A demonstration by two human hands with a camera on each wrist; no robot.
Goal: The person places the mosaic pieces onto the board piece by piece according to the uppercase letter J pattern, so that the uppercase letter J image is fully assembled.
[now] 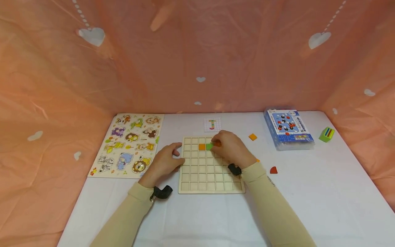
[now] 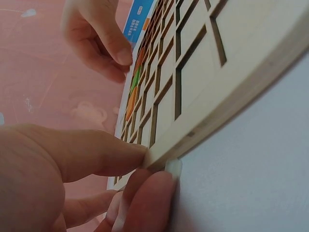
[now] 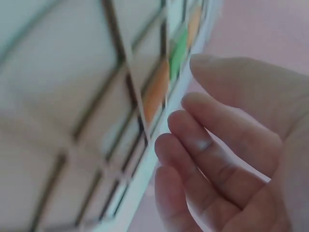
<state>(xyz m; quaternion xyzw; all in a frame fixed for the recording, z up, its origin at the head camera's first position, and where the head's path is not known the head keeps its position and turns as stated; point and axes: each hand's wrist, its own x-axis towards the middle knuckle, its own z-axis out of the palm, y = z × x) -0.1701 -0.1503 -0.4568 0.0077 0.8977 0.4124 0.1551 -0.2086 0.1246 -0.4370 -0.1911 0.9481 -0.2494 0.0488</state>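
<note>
A pale wooden grid board (image 1: 202,176) lies flat on the white table. In one of its upper rows an orange tile (image 1: 202,146), a green tile (image 1: 209,146) and a second orange tile (image 3: 157,92) sit side by side. My left hand (image 1: 165,160) holds the board's left edge; in the left wrist view the thumb is at the rim and curled fingers lie against the side. Over the tiles is my right hand (image 1: 229,147), partly covering the row in the head view. The right wrist view shows its fingers (image 3: 217,159) loosely bent, with nothing between them.
A small pattern card (image 1: 212,124) lies beyond the board. To the right are an orange square (image 1: 253,137), a red quarter-round piece (image 1: 273,169), a boxed molecule set (image 1: 290,132) and a green striped block (image 1: 326,134). An animal puzzle (image 1: 126,145) lies left.
</note>
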